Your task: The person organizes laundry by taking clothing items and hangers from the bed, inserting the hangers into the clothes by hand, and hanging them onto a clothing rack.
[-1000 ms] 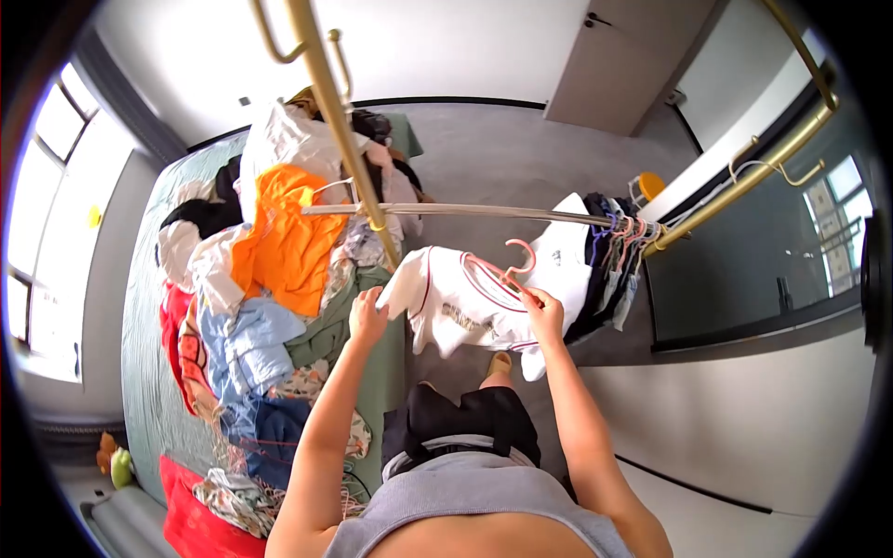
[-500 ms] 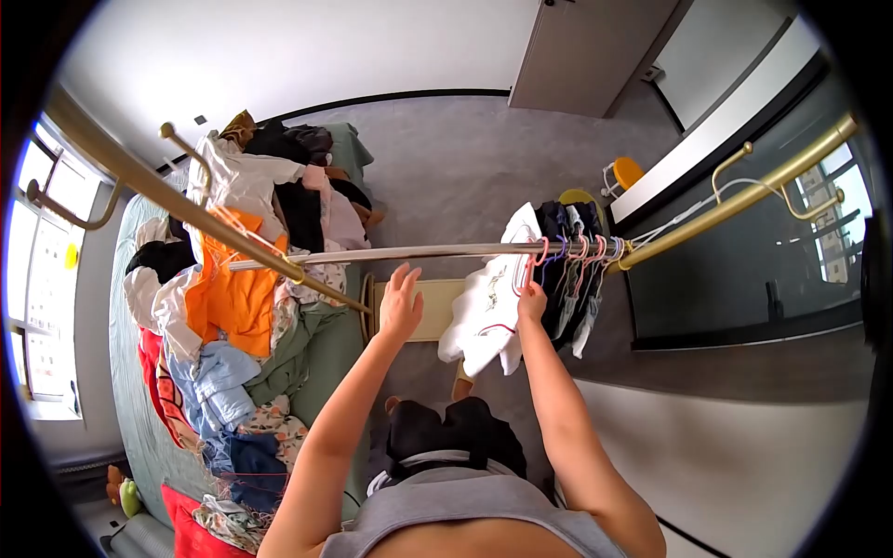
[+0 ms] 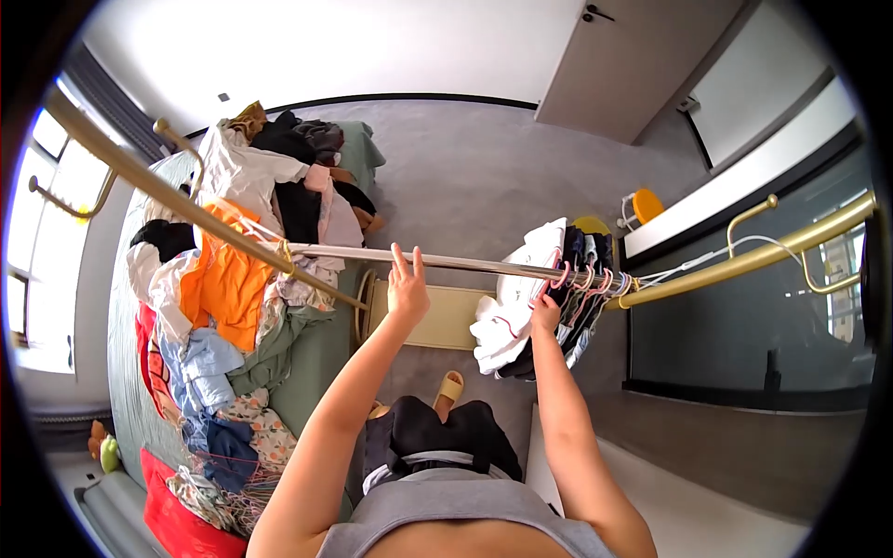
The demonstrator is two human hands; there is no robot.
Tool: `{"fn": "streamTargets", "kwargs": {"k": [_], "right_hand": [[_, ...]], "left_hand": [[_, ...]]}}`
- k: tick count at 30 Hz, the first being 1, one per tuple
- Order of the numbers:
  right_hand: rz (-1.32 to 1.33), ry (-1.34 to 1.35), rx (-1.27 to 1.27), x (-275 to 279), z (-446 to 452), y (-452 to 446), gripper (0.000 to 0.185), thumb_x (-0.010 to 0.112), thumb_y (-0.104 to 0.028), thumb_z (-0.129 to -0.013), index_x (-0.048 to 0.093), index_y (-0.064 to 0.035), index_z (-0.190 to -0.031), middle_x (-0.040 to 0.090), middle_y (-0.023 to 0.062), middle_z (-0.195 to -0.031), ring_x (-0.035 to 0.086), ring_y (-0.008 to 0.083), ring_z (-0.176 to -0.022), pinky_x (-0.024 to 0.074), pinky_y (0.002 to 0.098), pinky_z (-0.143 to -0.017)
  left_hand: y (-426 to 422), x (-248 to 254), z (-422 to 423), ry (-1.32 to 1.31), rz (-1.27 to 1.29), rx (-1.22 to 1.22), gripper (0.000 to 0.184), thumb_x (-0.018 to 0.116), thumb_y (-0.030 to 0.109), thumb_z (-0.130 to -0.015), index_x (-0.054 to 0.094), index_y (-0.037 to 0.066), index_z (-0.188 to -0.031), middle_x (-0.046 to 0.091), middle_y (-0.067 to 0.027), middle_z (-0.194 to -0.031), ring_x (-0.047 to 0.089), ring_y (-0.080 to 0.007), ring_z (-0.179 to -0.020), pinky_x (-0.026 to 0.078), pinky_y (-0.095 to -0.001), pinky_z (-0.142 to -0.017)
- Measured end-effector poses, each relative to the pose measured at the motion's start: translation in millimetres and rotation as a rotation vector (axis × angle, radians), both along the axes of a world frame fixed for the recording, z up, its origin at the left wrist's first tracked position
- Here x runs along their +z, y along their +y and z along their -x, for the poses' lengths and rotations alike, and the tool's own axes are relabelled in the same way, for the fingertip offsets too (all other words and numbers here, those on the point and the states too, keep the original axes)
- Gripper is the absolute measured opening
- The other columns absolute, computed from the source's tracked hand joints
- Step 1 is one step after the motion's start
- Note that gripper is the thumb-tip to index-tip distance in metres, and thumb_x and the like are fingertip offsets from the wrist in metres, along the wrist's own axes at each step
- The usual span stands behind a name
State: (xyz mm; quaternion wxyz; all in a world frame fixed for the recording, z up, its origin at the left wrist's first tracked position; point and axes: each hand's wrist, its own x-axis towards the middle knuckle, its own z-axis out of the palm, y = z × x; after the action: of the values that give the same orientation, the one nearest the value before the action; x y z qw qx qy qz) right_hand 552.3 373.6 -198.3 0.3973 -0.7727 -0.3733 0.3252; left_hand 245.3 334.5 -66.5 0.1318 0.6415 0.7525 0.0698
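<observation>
A metal clothes rail (image 3: 456, 261) runs across in front of me. My left hand (image 3: 407, 290) is raised at its middle with the fingers stretched up; they overlap the rail, and I cannot tell if they touch it. It holds nothing. On the right part of the rail, my right hand (image 3: 546, 314) is closed at a pink hanger (image 3: 561, 275) that carries a white shirt (image 3: 512, 321). Just right of it, several dark garments (image 3: 579, 325) hang close together on pink and other hangers; the white shirt hides part of them.
A bed (image 3: 149, 372) on the left carries a large heap of clothes, with an orange garment (image 3: 223, 298) and a red cloth (image 3: 186, 511). Gold posts (image 3: 800, 246) with hooks frame the rail. A cream base shelf (image 3: 437, 316) lies below. An orange stool (image 3: 648, 206) stands behind on the right.
My right hand and the white shirt have shifted right, closer to the dark garments. My left hand stays raised by the rail, now with fewer fingers showing. The view has turned slightly.
</observation>
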Motion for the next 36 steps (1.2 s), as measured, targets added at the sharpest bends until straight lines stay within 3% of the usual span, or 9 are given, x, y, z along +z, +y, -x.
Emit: {"fn": "streamTargets", "kwargs": {"k": [2, 6, 8, 11, 15, 18, 24, 26, 36], "right_hand": [[0.003, 0.078, -0.015, -27.1, -12.7, 8.8, 0.019, 0.059, -0.006, -0.078, 0.064, 0.0035, -0.094, 0.065, 0.0068, -0.076, 0.054, 0.0134, -0.054, 0.0394, 0.0261, -0.046], [0.008, -0.044, -0.027, 9.0, -0.9, 13.4, 0.021, 0.061, -0.006, -0.074, 0.065, 0.0027, -0.093, 0.066, 0.0075, -0.075, 0.061, 0.0164, -0.067, 0.0460, 0.0280, -0.064], [0.011, -0.088, 0.022, 0.0, 1.3, 13.1, 0.030, 0.058, -0.004, -0.073, 0.060, 0.0041, -0.102, 0.065, 0.0129, -0.092, 0.061, 0.0216, -0.083, 0.0461, 0.0302, -0.073], [-0.082, -0.295, 0.097, 12.3, 26.7, -9.6, 0.047, 0.051, -0.001, -0.071, 0.048, 0.0080, -0.117, 0.043, 0.0241, -0.125, 0.043, 0.0336, -0.116, 0.0342, 0.0367, -0.098], [-0.097, -0.112, 0.167, 18.8, 95.3, -28.5, 0.053, 0.051, -0.002, -0.071, 0.041, 0.0056, -0.123, 0.043, 0.0226, -0.124, 0.042, 0.0347, -0.116, 0.0332, 0.0385, -0.100], [-0.178, -0.070, 0.407, 2.0, 158.5, -46.8, 0.049, 0.054, 0.000, -0.073, 0.044, 0.0023, -0.121, 0.048, 0.0204, -0.120, 0.047, 0.0307, -0.112, 0.0368, 0.0379, -0.097], [-0.072, 0.092, 0.773, 9.3, 345.2, -87.8, 0.041, 0.055, -0.004, -0.075, 0.050, -0.0007, -0.116, 0.056, 0.0176, -0.112, 0.055, 0.0279, -0.104, 0.0426, 0.0367, -0.092], [-0.039, 0.108, 0.870, 7.4, 406.0, -101.9, 0.040, 0.057, -0.007, -0.075, 0.052, -0.0018, -0.114, 0.057, 0.0165, -0.111, 0.057, 0.0264, -0.100, 0.0443, 0.0359, -0.090], [-0.014, 0.138, 1.205, 54.8, 628.9, -141.3, 0.041, 0.062, -0.018, -0.076, 0.052, 0.0005, -0.111, 0.058, 0.0188, -0.110, 0.057, 0.0280, -0.100, 0.0450, 0.0346, -0.086]], "left_hand": [[10.9, -1.9, -1.5, 0.008, 0.002, -0.033, 0.082, 0.054, 0.001, -0.072, 0.010, 0.004, -0.142, -0.005, -0.0320, -0.143, 0.027, -0.0426, -0.128, 0.027, -0.0398, -0.104], [48.5, -5.9, -0.1, 0.045, 0.037, -0.096, 0.082, 0.056, 0.004, -0.073, 0.012, 0.004, -0.142, -0.002, -0.0319, -0.143, 0.028, -0.0396, -0.129, 0.030, -0.0390, -0.102], [66.6, -0.7, 0.3, 0.032, 0.082, -0.136, 0.081, 0.056, 0.005, -0.074, 0.012, 0.006, -0.142, -0.003, -0.0319, -0.143, 0.030, -0.0389, -0.128, 0.032, -0.0390, -0.101], [78.7, 5.9, 1.2, -0.002, 0.154, -0.201, 0.074, 0.051, 0.005, -0.079, 0.014, 0.012, -0.143, -0.003, -0.0292, -0.145, 0.032, -0.0372, -0.128, 0.037, -0.0376, -0.099], [46.0, -5.7, 14.5, -0.122, -0.163, -0.233, 0.077, 0.054, 0.002, -0.071, 0.023, 0.011, -0.140, 0.017, -0.0286, -0.141, 0.054, -0.0368, -0.103, 0.046, -0.0407, -0.086], [-20.4, -33.0, 42.3, -0.368, -0.293, -0.185, 0.066, 0.052, 0.003, -0.074, 0.031, 0.008, -0.136, 0.028, -0.0251, -0.137, 0.050, -0.0401, -0.106, 0.044, -0.0429, -0.088], [-172.7, -75.9, 173.1, -0.515, -0.189, 0.180, 0.063, 0.058, 0.011, -0.075, 0.033, 0.003, -0.132, 0.032, -0.0243, -0.135, 0.039, -0.0405, -0.119, 0.037, -0.0418, -0.098], [-211.6, -78.8, 227.2, -0.473, -0.305, 0.284, 0.060, 0.058, 0.010, -0.074, 0.036, 0.003, -0.129, 0.038, -0.0246, -0.129, 0.042, -0.0400, -0.115, 0.039, -0.0425, -0.096], [-264.0, -69.3, 425.4, -0.385, -0.461, 0.597, 0.059, 0.065, 0.020, -0.075, 0.040, 0.001, -0.125, 0.046, -0.0227, -0.120, 0.047, -0.0374, -0.110, 0.040, -0.0398, -0.092]]}}
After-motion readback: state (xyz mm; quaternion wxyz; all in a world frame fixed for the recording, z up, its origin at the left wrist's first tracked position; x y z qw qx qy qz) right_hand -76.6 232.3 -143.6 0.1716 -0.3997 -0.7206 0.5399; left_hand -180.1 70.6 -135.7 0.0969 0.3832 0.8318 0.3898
